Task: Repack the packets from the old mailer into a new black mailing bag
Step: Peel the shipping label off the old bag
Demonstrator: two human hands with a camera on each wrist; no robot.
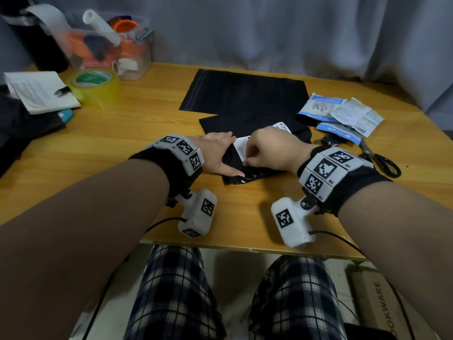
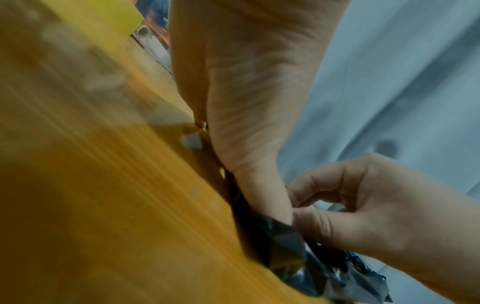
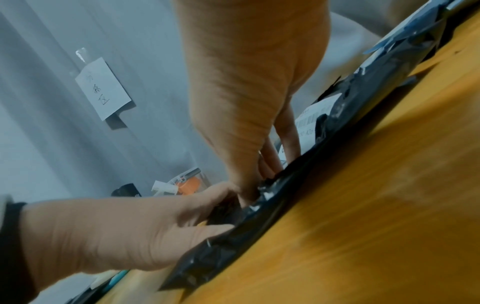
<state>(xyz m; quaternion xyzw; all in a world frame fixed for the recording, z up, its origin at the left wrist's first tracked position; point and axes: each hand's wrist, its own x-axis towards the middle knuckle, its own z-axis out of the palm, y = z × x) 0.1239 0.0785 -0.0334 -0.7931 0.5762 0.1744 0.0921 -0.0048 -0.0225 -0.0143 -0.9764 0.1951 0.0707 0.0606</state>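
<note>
The old mailer [image 1: 232, 123] is crumpled black plastic with a white shipping label [image 1: 282, 125], lying at the table's centre. My left hand [image 1: 218, 153] lies flat on its near left part, fingers straight and thumb stretched along the glossy edge. My right hand [image 1: 267, 148] is curled, thumb and fingertips pinching a white-and-black flap of the mailer beside the left thumb. The pinch also shows in the left wrist view: right hand [image 2: 363, 205], left hand [image 2: 246, 102], mailer [image 2: 280, 242]. The new black mailing bag [image 1: 245, 92] lies flat behind. Several blue-and-white packets [image 1: 338, 111] lie to the right.
Scissors [image 1: 382, 160] rest at the right, just past my right wrist. A yellow tape roll [image 1: 95, 84], a clear plastic box [image 1: 110, 45] of supplies and an open notebook [image 1: 39, 92] stand at the back left. The table's front edge [image 1: 245, 246] is near my wrists.
</note>
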